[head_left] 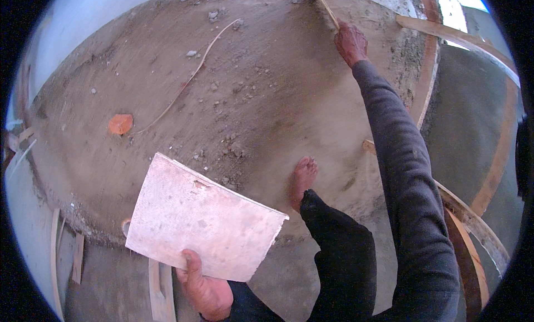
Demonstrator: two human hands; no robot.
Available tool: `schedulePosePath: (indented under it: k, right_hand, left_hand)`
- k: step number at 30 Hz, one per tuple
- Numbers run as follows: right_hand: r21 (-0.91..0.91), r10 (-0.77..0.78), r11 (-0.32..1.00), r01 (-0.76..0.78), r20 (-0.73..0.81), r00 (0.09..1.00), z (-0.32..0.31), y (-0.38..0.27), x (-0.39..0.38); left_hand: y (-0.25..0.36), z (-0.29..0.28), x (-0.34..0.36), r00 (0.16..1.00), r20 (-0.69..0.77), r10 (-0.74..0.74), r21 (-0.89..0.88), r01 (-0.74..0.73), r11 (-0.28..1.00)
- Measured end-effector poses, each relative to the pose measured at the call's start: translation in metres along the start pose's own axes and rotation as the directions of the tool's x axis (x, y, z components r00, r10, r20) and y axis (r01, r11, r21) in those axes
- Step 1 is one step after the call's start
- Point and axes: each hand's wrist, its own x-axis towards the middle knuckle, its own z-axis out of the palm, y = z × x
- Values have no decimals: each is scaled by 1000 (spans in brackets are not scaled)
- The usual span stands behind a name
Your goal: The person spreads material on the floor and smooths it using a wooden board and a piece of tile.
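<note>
My left hand point(203, 286) grips the lower edge of a flat, pale, roughly rectangular board point(206, 210), thumb on top and other fingers hidden beneath it. The board has a chipped corner and spotted surface. My right hand point(350, 43), at the end of my outstretched arm, is wrapped round a thin wooden stick point(324, 6) that reaches up toward the top edge over the dusty floor. My bare foot point(303, 180) rests on the floor between board and arm.
The dirty floor point(256, 99) holds scattered rubble point(236, 149), an orange fragment point(120, 123) and a long thin strip point(192, 77). A pale wall point(69, 32) curves along the upper left. Wooden boards lie at lower left point(78, 258) and along the right side point(500, 113).
</note>
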Motion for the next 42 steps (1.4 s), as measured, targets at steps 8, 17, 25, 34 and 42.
schedulePosePath:
  k: [8,17,25,34,42]
  right_hand:
    - [261,-441,871,417,37,897,7,-127,-123]
    - [79,-108,989,124,-180,978,17,-88,-70]
    - [216,-477,864,455,62,876,16,-203,-122]
    - [145,-292,936,320,-187,938,-22,-190,-4]
    - [325,-659,719,614,37,751,-5,-220,-114]
  left_hand:
    - [1,-2,-7,998,-67,-3,23,5,1000]
    - [6,-38,-23,986,-163,35,68,-24,997]
    - [22,-61,-5,963,-265,45,3,-46,999]
    - [27,-78,-3,980,-189,68,-105,-89,990]
    - [29,-80,-7,975,-216,53,-103,-77,992]
